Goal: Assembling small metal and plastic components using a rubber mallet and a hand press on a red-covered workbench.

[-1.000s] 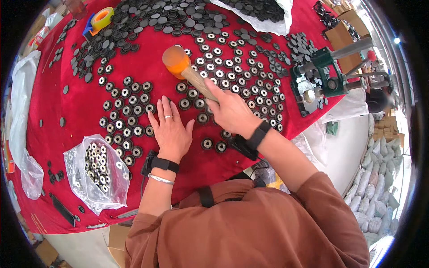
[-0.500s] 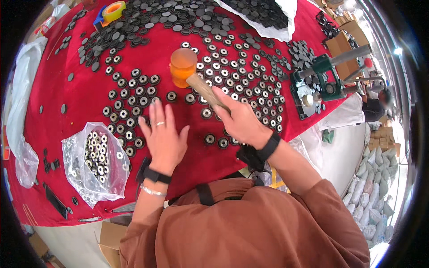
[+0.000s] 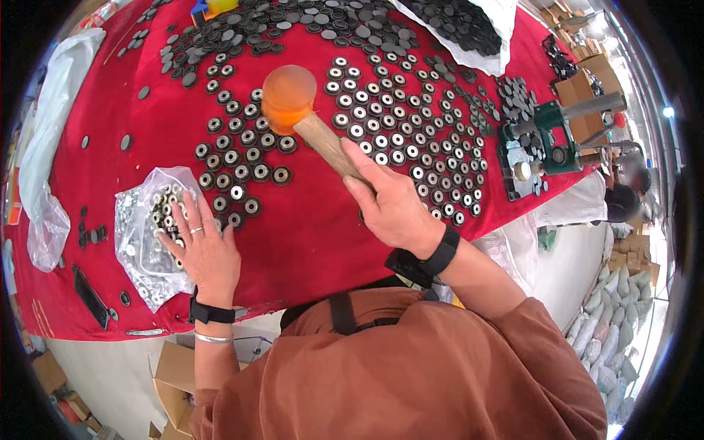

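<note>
A mallet [image 3: 289, 94] with a translucent orange head and a wooden handle is in my right hand [image 3: 396, 202], its fingers wrapped round the handle. The head hovers over a group of black discs with shiny ring centres [image 3: 253, 154], hiding a few of them. Off to the left, my left hand [image 3: 205, 253] has its fingers outstretched over a clear plastic bag [image 3: 136, 242] of small metal rings [image 3: 163, 209]. Its fingertips lie over the rings; whether they touch them I cannot tell. More ringed discs [image 3: 400, 121] spread across the red cloth to the right.
Plain dark discs [image 3: 323, 22] cover the far part of the red cloth [image 3: 293, 257]. A green hand press [image 3: 554, 139] stands at the right edge. White bags of dark parts [image 3: 458, 26] and a long plastic bag [image 3: 55, 154] lie at the far side and left.
My left hand has moved left and nearer, from the ringed discs to the bag of metal rings. My right hand keeps hold of the mallet. The whole view has shifted slightly.
</note>
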Demonstrator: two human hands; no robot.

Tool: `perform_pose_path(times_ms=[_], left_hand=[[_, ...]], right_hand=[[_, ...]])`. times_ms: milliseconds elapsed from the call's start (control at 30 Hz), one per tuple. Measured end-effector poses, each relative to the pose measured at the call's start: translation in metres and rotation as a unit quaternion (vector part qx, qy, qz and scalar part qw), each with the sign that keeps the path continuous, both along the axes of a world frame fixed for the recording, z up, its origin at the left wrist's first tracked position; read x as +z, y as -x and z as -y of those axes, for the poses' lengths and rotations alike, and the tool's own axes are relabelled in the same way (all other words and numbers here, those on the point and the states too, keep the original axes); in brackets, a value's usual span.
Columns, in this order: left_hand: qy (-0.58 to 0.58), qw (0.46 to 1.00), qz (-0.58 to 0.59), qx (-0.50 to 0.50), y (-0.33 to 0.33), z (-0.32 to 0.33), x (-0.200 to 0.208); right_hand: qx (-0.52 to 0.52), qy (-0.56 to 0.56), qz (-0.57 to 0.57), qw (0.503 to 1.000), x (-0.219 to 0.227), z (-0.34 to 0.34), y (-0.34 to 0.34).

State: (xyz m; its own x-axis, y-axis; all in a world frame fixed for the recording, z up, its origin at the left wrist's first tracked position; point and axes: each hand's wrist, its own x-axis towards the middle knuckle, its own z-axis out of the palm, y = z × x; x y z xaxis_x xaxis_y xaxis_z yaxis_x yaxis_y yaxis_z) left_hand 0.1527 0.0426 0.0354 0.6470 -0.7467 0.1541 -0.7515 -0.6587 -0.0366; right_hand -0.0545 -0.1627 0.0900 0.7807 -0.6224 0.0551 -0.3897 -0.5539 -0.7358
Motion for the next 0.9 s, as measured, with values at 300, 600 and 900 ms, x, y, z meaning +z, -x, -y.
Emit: perform_pose_path(times_ms=[300, 600, 900], left_hand=[[0.133, 0.963, -0.069, 0.223, -0.081, -0.078, -0.019], [0.185, 0.961, -0.028, 0.202, -0.081, -0.089, -0.022], [0.187, 0.953, -0.022, 0.239, -0.075, -0.086, -0.032]], right_hand=[[0.029, -0.043, -0.076, 0.996, 0.015, -0.004, -0.011], [0.049, -0.049, -0.070, 0.995, 0.000, -0.023, 0.003], [0.084, 0.015, -0.098, 0.991, 0.005, -0.031, -0.027]])
